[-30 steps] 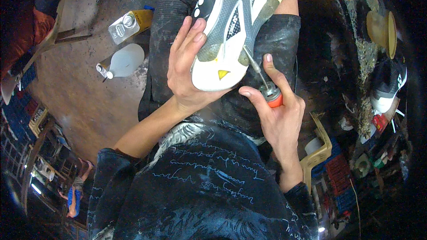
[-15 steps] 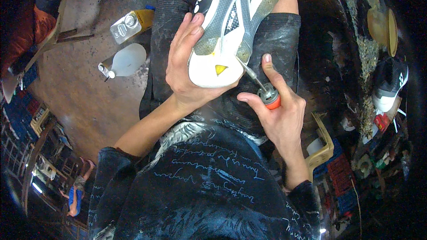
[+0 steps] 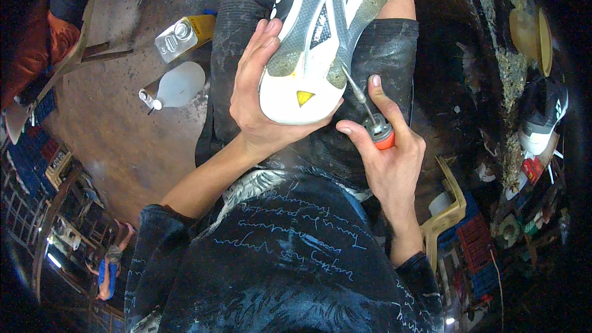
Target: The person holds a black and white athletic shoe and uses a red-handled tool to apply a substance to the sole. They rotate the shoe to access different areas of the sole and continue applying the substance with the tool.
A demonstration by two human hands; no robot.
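A white and grey sports shoe (image 3: 320,55) lies sole-up across my lap, its heel toward me, with a yellow triangle on the heel. My left hand (image 3: 254,98) wraps around the heel from the left and below, holding it. My right hand (image 3: 396,151) grips a thin, pointed tool (image 3: 359,94) with a round grey and orange handle end (image 3: 380,132). The thumb and index finger stick out on either side of that handle end, while the other fingers are hidden. The tool's tip is at the right edge of the sole, beside a worn dark patch; contact is unclear.
On the brown floor at left are a yellow and silver can (image 3: 185,37) and a cloudy plastic bottle (image 3: 180,84). A dark and white cap (image 3: 542,117) is at far right. Beside my right forearm stands a yellowish plastic chair (image 3: 453,209). A person in blue (image 3: 108,271) is at lower left.
My right hand and the tool have moved slightly to the right. The tip has shifted a little farther from me along the sole's edge. My left hand and the shoe stay nearly the same.
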